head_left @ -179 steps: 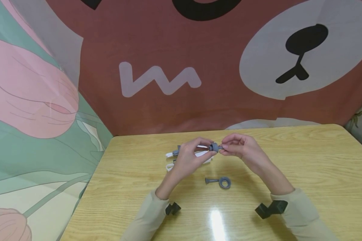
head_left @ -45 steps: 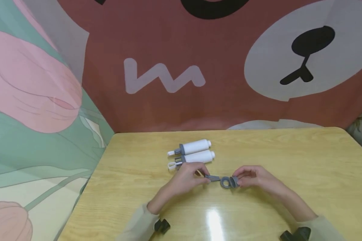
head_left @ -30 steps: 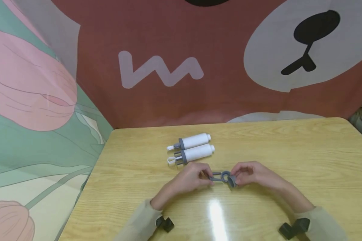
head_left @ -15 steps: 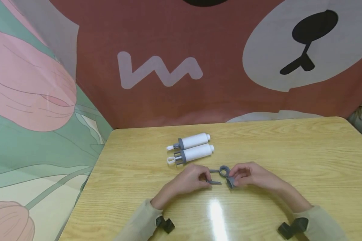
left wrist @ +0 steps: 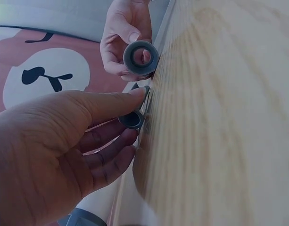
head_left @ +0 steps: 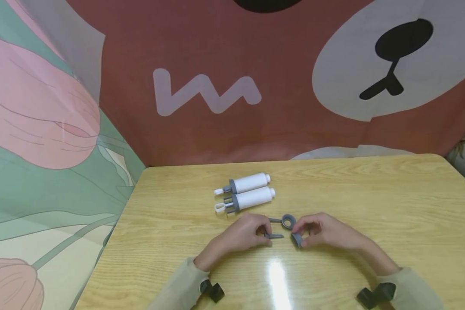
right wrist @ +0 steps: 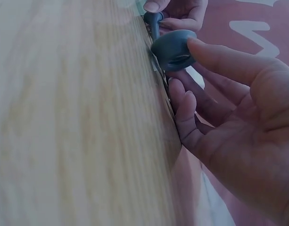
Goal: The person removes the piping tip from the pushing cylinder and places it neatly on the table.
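Observation:
My left hand (head_left: 248, 232) pinches a grey stem-like piece (head_left: 277, 236) between thumb and fingers, its thin end toward the right. Across from it, my right hand (head_left: 325, 230) holds a grey ring-shaped cup (head_left: 296, 240) by its edge, close over the table. Seen from the left wrist, the held ring (left wrist: 129, 57) shows its round opening. The right wrist view has the ring tilted (right wrist: 170, 47) under the right thumb, near a flared stem (right wrist: 154, 28) by the left fingers. Just behind both hands lies another grey ring with a stem (head_left: 283, 221).
Two white cylinders (head_left: 249, 183) with grey collars and white loop ends lie side by side farther back. They rest on a wooden table (head_left: 356, 193), whose back edge meets a printed cloth (head_left: 217, 142). A light reflection shows at the front.
Six seconds ago the hands met near the cylinders over one grey assembly. Now they are lower and apart, each with a separate grey piece. Lately both pieces came nearer me than the lying ring.

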`<act>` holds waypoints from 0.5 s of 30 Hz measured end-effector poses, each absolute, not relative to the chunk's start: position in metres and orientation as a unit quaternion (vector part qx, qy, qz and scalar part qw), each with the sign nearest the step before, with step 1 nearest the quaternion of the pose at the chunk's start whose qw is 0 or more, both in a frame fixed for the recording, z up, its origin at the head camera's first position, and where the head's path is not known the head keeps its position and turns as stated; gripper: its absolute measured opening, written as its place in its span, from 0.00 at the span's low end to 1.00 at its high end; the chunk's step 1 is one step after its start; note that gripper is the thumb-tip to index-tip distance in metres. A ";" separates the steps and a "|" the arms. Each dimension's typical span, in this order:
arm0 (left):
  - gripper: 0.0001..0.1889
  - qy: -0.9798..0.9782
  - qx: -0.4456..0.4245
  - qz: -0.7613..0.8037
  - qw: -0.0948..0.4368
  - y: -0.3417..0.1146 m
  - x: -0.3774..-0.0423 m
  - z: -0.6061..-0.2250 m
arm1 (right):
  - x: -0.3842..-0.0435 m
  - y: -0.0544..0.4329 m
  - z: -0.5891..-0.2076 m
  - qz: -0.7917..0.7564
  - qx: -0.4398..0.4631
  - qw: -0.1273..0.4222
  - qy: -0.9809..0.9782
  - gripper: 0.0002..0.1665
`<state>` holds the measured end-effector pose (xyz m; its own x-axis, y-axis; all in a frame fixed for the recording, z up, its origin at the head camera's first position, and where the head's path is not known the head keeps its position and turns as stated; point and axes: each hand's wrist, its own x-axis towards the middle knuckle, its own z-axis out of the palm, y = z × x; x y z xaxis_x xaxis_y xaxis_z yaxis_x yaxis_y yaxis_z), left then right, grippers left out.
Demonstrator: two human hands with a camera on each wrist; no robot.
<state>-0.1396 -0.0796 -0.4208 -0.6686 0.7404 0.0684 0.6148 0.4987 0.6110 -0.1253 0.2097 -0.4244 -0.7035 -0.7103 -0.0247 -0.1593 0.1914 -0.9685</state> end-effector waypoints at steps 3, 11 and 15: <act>0.09 0.861 0.396 0.302 0.102 -0.080 -0.139 -0.420 | -0.126 0.210 -0.424 -0.559 -0.293 0.253 0.733 0.16; 0.09 0.867 0.393 0.289 0.103 -0.082 -0.139 -0.419 | -0.125 0.207 -0.421 -0.561 -0.298 0.256 0.728 0.16; 0.09 0.868 0.390 0.290 0.101 -0.082 -0.138 -0.415 | -0.125 0.208 -0.421 -0.558 -0.297 0.245 0.735 0.15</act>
